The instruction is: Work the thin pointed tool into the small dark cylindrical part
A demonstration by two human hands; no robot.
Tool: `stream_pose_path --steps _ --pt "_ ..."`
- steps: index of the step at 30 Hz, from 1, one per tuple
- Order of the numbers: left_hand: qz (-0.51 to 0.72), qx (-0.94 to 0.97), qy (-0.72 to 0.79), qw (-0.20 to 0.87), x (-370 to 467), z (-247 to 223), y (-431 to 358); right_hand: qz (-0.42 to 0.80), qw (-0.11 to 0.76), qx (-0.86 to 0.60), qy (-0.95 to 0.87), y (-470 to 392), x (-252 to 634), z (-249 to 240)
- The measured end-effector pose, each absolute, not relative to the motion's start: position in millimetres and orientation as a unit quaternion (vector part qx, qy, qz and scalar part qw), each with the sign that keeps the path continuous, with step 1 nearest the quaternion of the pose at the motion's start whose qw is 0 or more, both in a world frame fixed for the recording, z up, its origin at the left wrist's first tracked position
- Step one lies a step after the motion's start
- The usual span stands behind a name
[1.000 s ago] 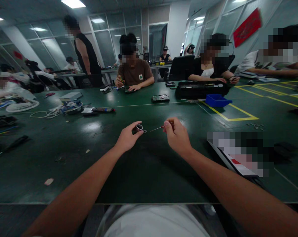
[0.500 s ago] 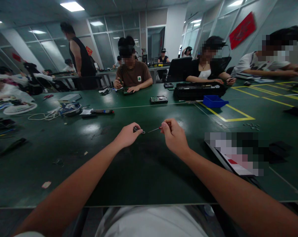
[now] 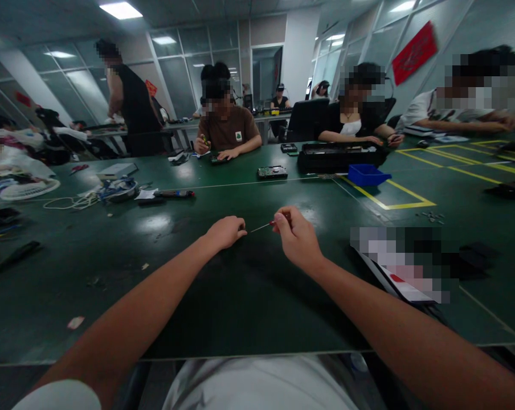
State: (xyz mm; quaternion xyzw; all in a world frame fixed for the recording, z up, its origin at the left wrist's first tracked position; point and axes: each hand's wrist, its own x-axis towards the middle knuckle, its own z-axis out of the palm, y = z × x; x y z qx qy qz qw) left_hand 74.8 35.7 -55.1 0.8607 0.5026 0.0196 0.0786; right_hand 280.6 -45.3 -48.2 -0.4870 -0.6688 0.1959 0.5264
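Observation:
My right hand point(image 3: 298, 236) is closed around the handle of a small screwdriver point(image 3: 261, 227). A bit of red shows at its grip, and the thin metal shaft points left and slightly down. My left hand point(image 3: 227, 232) faces its tip, fingers curled together above the green table point(image 3: 240, 307). Whatever lies inside those fingers is too small and too hidden to name. The screwdriver's tip ends just short of my left fingertips, and I cannot tell whether it touches anything there.
A tablet-like pad point(image 3: 398, 270) lies by my right forearm. Beyond it are small metal bits point(image 3: 430, 217) and a blue bin point(image 3: 368, 175). A hard drive point(image 3: 272, 172) sits ahead. Tangled cables point(image 3: 118, 189) and a power screwdriver point(image 3: 174, 194) lie left. Several people sit across the table.
My left hand has turned, so the small dark piece with a grey ring seen in it before is now hidden. The screwdriver tip has shifted slightly left, closer to the left fingers.

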Motion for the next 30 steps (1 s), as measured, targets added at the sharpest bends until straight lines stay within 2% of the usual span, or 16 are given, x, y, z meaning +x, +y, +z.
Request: stream_pose_path --steps 12,17,20,24,30 --pt "0.209 0.721 0.617 0.234 -27.0 -29.1 36.1 0.205 0.528 -0.482 -0.668 -45.5 282.5 -49.3" --pt "0.394 0.565 0.659 0.301 -87.7 -10.8 16.1 0.208 0.524 -0.485 -0.669 -46.2 281.9 -48.6" --pt "0.512 0.451 0.677 0.276 -125.6 -1.9 4.9 0.206 0.521 -0.485 -0.671 -45.7 282.2 -48.7" --pt "0.630 0.284 0.699 0.184 -171.7 2.8 -5.5 0.207 0.520 -0.491 -0.668 -44.8 282.3 -49.4" --pt "0.662 0.150 0.726 0.109 -215.1 -5.4 -27.6 0.207 0.518 -0.488 -0.671 -46.1 282.1 -49.3"
